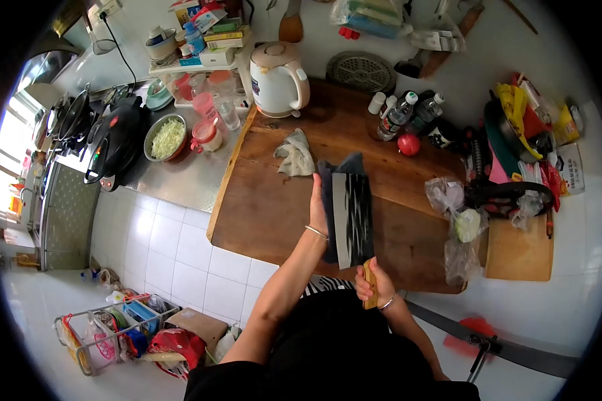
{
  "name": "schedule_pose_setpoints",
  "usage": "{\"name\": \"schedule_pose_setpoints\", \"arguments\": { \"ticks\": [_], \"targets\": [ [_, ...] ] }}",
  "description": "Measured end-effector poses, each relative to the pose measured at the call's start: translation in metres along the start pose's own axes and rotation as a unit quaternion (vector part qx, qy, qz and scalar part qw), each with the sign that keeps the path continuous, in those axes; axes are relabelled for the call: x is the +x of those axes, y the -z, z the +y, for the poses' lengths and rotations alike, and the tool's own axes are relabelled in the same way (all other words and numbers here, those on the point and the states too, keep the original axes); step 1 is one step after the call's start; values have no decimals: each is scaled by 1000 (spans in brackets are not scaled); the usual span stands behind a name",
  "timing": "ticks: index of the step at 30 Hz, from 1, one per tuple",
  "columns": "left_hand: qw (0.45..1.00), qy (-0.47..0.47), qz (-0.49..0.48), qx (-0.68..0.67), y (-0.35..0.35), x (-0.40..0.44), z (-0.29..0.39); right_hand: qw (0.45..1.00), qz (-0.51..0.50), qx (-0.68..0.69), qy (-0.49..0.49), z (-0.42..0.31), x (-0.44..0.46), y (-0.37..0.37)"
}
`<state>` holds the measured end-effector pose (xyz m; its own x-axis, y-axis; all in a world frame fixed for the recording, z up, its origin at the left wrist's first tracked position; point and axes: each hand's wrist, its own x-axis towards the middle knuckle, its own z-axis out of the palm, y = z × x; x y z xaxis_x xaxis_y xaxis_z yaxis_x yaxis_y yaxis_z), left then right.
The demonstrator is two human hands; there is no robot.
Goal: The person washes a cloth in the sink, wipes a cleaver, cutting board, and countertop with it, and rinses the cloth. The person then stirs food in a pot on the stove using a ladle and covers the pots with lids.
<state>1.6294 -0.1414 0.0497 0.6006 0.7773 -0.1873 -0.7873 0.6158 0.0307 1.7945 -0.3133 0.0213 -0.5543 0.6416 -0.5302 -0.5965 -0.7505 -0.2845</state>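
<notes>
Head view. A broad cleaver (353,217) is held up before the body, over the near edge of the wooden worktop (261,214), its tip end toward 12 o'clock. The right hand (374,281) is closed around the yellowish handle (370,289). The left hand (320,208) is set against a dark cloth (350,164) at the blade's 9 o'clock side; its fingers are hidden, so how tightly it is closed cannot be told. The cloth lies behind and beside the blade, apparently as a support or for wiping. For any further stroke, a steady handle and fingers clear of the edge would be called for. From the cleaver, a crumpled rag (295,154) is seen at 11 o'clock, a kettle (272,83) beyond it, a red round object (409,144) at 1 o'clock, and a bagged vegetable (467,226) at 3 o'clock.
</notes>
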Motion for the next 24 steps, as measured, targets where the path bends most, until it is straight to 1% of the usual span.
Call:
{"name": "schedule_pose_setpoints", "arguments": {
  "ticks": [2,4,5,6,8,12,14,19,21,22,23,24],
  "targets": [
    [1000,3,-3,5,4,-2,-7,999,19,-11,28,-5,5,1],
    [996,36,-66,-40,19,-7,-20,998,30,5,46,-19,15,-8],
    [998,30,-49,-30,24,-12,-30,998,21,8,59,-25,22,-8],
    [999,27,3,-31,25,-17,-36,997,43,9,62,-32,25,-14],
    [999,19,46,8,28,-22,-40,999,17,14,38,-38,28,-8],
    [999,-3,49,6,12,-25,-30,999,-3,38,9,-31,29,-1],
    [1000,7,23,-11,17,-19,-18,999,-31,25,-26,-26,25,2],
    [1000,-9,3,0,18,-12,7,999,-24,-12,-31,-12,14,8],
    [999,-16,-38,-26,25,-10,16,999,-22,-20,-26,-11,8,11],
    [998,-50,-1,35,23,-10,20,998,12,-44,-35,-12,3,12],
    [995,-89,18,51,26,-10,23,996,46,-68,-43,-13,-3,12],
    [989,-128,37,67,31,-9,27,996,48,-68,-39,-15,-8,11]
  ]
}}
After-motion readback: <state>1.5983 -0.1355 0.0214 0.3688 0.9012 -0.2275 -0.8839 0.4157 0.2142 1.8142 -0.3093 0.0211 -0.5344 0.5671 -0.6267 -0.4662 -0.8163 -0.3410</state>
